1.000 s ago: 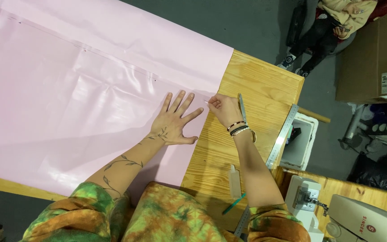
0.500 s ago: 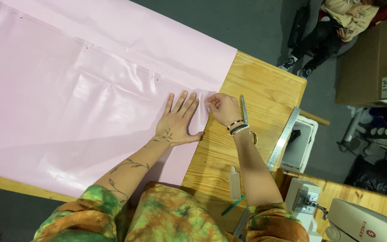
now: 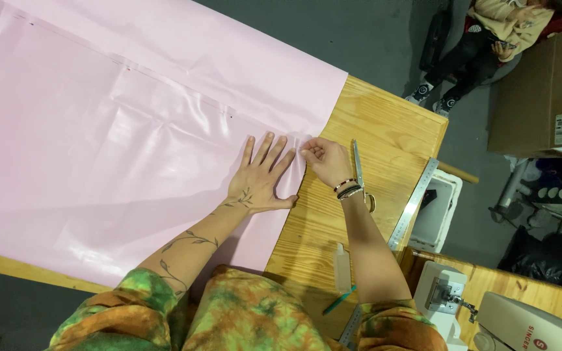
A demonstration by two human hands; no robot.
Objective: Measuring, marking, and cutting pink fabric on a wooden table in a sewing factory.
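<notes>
Pink glossy fabric (image 3: 131,130) lies spread over the wooden table (image 3: 372,123), its right edge pinched between the closed fingertips of the right hand (image 3: 325,159), while the left hand (image 3: 261,179) presses flat and open on it just beside. Scissors (image 3: 361,174) and a metal ruler (image 3: 413,205) lie to the right. The slick sheet could slide or pucker if the flat palm eases.

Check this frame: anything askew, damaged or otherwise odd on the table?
Nothing looks damaged or spilled. The pink sheet shows creases and ripples near the left hand, which lies flat on it, while the right hand pinches its edge. Scissors and a metal ruler lie on the wooden table; the ruler sits at the edge.
</notes>
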